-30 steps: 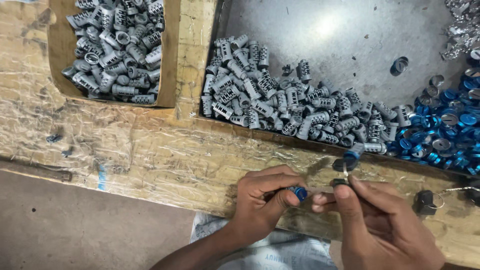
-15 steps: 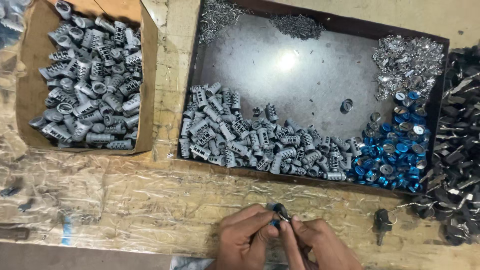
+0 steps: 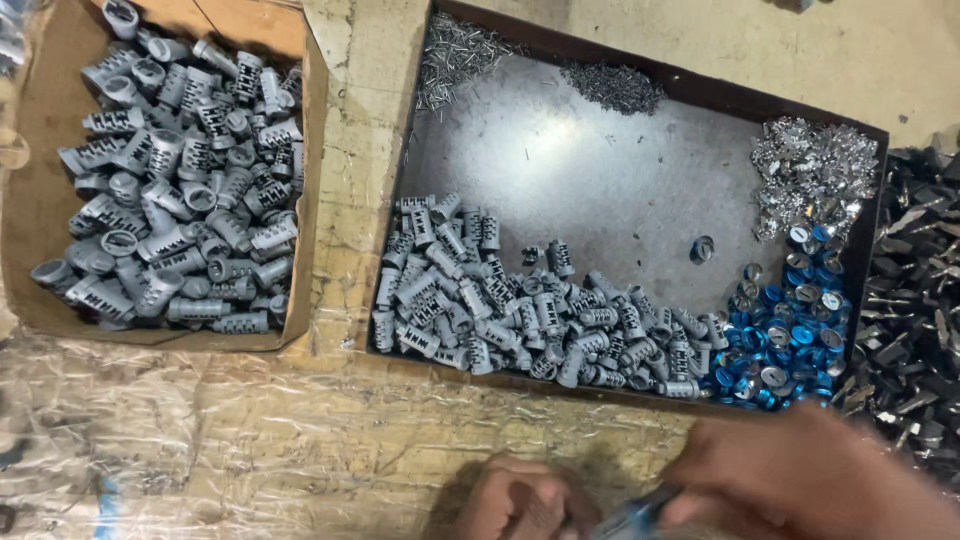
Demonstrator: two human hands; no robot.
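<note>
At the bottom edge of the frame I am pinching a small blue-tipped part (image 3: 632,518) between both hands: my left hand (image 3: 520,500) is curled closed around its near end, and my blurred right hand (image 3: 800,480) is gripping it from the right. Above them a dark metal tray (image 3: 600,180) is holding grey slotted cylinders (image 3: 520,310) and blue caps (image 3: 785,345). A cardboard box (image 3: 30,200) is sitting at upper left on the worktop (image 3: 250,440).

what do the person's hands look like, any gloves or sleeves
Both are bare: no gloves, rings or watch show on the left hand or the right hand. No sleeve is in view. The right one is motion-blurred, so finer detail cannot be told.
</note>
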